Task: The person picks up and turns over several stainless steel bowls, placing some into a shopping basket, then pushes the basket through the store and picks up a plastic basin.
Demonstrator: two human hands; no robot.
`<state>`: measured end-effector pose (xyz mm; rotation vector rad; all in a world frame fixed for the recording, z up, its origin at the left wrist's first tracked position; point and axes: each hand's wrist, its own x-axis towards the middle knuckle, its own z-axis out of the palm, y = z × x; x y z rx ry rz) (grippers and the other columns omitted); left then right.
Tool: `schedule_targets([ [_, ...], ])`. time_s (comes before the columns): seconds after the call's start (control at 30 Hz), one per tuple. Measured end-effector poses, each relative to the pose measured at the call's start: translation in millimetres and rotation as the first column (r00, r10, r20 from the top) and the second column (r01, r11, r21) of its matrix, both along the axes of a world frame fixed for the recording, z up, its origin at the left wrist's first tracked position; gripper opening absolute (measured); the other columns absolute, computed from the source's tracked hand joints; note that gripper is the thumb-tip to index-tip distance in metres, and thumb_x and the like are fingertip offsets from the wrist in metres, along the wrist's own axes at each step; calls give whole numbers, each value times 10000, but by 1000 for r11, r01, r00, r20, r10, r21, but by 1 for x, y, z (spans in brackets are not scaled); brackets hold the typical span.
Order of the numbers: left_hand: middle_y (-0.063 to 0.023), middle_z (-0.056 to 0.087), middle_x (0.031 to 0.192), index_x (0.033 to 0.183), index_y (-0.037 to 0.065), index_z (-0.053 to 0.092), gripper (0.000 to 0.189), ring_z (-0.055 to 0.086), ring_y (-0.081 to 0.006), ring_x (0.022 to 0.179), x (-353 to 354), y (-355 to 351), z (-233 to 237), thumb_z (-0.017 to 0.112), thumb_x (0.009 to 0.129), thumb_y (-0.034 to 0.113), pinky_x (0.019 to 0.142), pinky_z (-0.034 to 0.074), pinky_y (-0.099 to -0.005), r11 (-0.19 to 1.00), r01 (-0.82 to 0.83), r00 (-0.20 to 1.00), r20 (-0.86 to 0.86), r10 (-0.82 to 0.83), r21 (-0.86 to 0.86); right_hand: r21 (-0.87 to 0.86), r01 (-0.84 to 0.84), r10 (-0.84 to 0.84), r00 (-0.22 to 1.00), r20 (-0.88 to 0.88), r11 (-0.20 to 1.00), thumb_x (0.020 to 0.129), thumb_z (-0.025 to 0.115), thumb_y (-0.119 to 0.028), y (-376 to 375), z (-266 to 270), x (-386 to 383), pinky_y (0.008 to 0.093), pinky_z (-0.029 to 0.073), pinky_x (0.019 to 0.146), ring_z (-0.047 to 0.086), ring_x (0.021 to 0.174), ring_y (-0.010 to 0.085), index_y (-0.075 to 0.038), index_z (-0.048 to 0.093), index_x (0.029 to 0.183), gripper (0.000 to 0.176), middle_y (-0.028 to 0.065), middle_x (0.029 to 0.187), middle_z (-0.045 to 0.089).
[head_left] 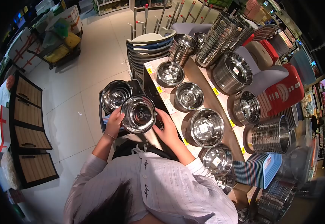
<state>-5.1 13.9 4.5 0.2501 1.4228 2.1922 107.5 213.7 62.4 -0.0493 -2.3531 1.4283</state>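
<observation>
A shiny steel bowl [138, 114] is held in front of my body between both hands. My left hand [114, 123] grips its left rim, and my right hand [167, 128] has its fingers round the right side with the thumb apart. Just behind and left of it, another steel bowl [115, 96] rests in a dark container [135, 85], partly overlapped by the held one. To the right, steel bowls with labels [206, 128] stand in a row on a light shelf [169, 100] with yellow price tags.
Stacked steel bowls [222, 37] and pots [232, 72] rise at the back right. Stacked stools [149, 48] stand behind the shelf. Blue-rimmed trays [257, 170] are at the lower right. A loaded cart [59, 44] and wooden drawers [33, 138] are on the left.
</observation>
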Motion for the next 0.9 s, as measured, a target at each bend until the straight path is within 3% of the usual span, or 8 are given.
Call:
schedule_targets([
  [0.1, -122, 522, 1124, 1158, -40, 392, 296, 511, -142, 1007, -7, -7, 1, 430, 869, 7, 868, 390, -239, 998, -60, 991, 117, 64, -34, -217, 44, -19, 993, 118, 975, 704, 581, 22, -1, -17, -11, 364, 458, 806, 577, 918, 310, -32, 423, 1216, 538, 179, 998, 583],
  [0.2, -97, 547, 1048, 1094, -35, 423, 266, 525, -115, 933, -13, -11, -16, 485, 836, -29, 807, 410, -213, 966, -248, 969, -31, 246, -72, 207, -103, 61, 978, 199, 973, 743, 486, 15, -10, -28, -24, 381, 440, 805, 532, 918, 377, 16, 407, 1194, 458, 246, 1036, 531],
  [0.4, -82, 541, 971, 1056, -21, 438, 224, 529, -129, 883, -48, -35, -55, 489, 839, -1, 808, 405, -229, 873, -459, 887, -25, 462, -167, -31, -203, 197, 886, 419, 979, 795, 424, -27, -35, -52, -75, 369, 459, 729, 592, 792, 340, 48, 434, 1150, 363, 252, 942, 554],
  [0.5, -88, 527, 965, 1033, -14, 443, 220, 533, -137, 848, -69, -52, -95, 516, 831, 32, 779, 420, -242, 754, -577, 815, -162, 556, -314, -423, -29, 257, 830, 495, 906, 842, 475, -158, -58, -87, -113, 344, 469, 655, 611, 683, 252, 51, 459, 1121, 349, 210, 758, 575],
  [0.6, -54, 550, 830, 963, 8, 465, 187, 546, -132, 756, -92, -67, -127, 558, 809, 60, 685, 448, -245, 742, -504, 836, -35, 547, -442, 2, -59, 46, 807, 589, 998, 787, 570, -203, -79, -124, -155, 387, 449, 633, 589, 697, 350, 52, 514, 989, 330, 234, 743, 580],
  [0.77, -79, 591, 740, 862, 18, 527, 203, 588, -159, 689, -149, -93, -172, 643, 748, 138, 609, 457, -259, 685, -242, 866, 164, 472, -687, 141, -70, -42, 746, 664, 988, 732, 551, -91, -97, -198, -236, 457, 438, 710, 544, 782, 425, 55, 484, 850, 200, 275, 783, 561],
  [0.83, -93, 611, 724, 801, 5, 555, 183, 603, -198, 692, -172, -101, -200, 653, 723, 139, 625, 464, -305, 476, -252, 964, -172, 204, -843, 233, -81, -101, 732, 674, 969, 724, 549, -60, -104, -229, -257, 461, 434, 724, 541, 813, 417, 49, 474, 909, 227, 272, 812, 558],
  [0.9, -110, 610, 710, 762, 4, 581, 151, 597, -254, 701, -198, -103, -230, 652, 705, 125, 646, 464, -335, 480, -182, 979, -111, 172, -858, 242, -98, -116, 668, 735, 965, 722, 549, -39, -111, -262, -279, 459, 431, 742, 531, 853, 412, 43, 456, 949, 258, 271, 882, 547],
])
